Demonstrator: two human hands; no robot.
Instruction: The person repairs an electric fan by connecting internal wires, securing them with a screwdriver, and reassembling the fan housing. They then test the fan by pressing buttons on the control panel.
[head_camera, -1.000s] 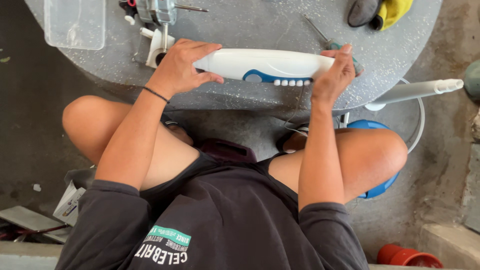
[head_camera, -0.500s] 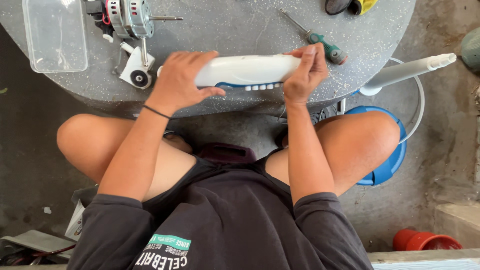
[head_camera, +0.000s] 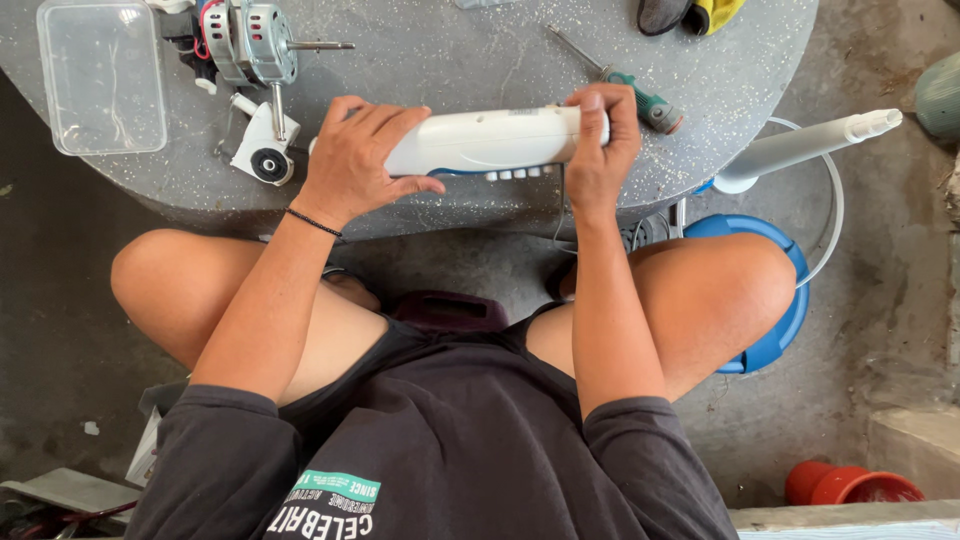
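A long white plastic housing (head_camera: 480, 142) with a blue strip and a row of small buttons along its lower edge lies sideways over the near edge of a round grey speckled table (head_camera: 470, 60). My left hand (head_camera: 360, 160) grips its left end from above. My right hand (head_camera: 600, 150) wraps around its right end. A thin wire hangs down from the housing beside my right wrist. Just behind my right hand lies a green-handled screwdriver (head_camera: 640, 98).
A small electric motor (head_camera: 250, 45) with a white bracket (head_camera: 262, 150) and a clear plastic box (head_camera: 100, 85) sit at the table's left. A white pole (head_camera: 800, 150) juts out at the right, above a blue round base (head_camera: 775, 300). Gloves (head_camera: 690, 12) lie at the far edge. A red pot (head_camera: 850, 485) stands on the floor.
The view has shifted, so the table sits lower in frame. Both hands have closed in along the white housing, the right hand now wrapped around its end.
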